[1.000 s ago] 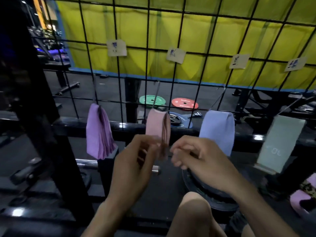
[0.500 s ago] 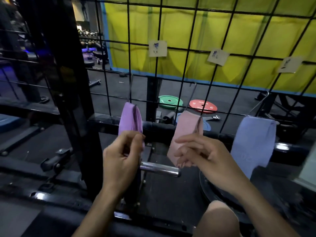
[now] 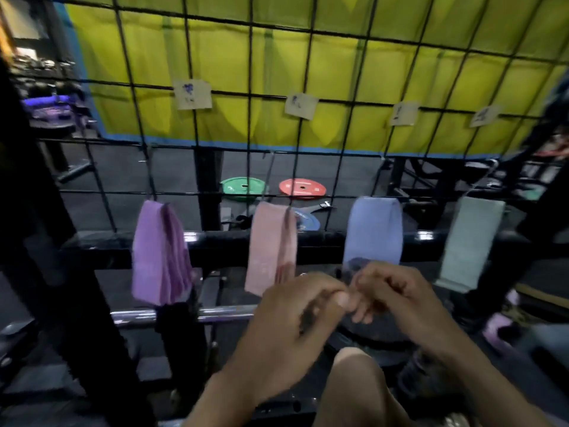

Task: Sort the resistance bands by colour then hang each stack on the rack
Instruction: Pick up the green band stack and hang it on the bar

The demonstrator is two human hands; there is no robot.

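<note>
Four stacks of resistance bands hang on hooks from the black wire rack (image 3: 348, 127): purple (image 3: 157, 254) at the left, then pink (image 3: 268, 248), blue (image 3: 372, 229) and pale green (image 3: 471, 241). My left hand (image 3: 295, 322) and my right hand (image 3: 397, 300) meet in front of the rack, just below the blue stack and right of the pink one. The fingers of both hands are curled and their tips touch each other. I see no band in either hand.
Paper labels (image 3: 192, 94) are clipped to the rack above each stack. A thick black bar (image 3: 215, 245) runs behind the bands and a chrome bar (image 3: 132, 315) lies lower left. Green (image 3: 243, 188) and red (image 3: 302, 188) weight plates lie on the floor beyond. My knee (image 3: 360, 380) is below the hands.
The view swung left and back to the right. My hands left the purple and pink stacks and came together below the blue stack.
</note>
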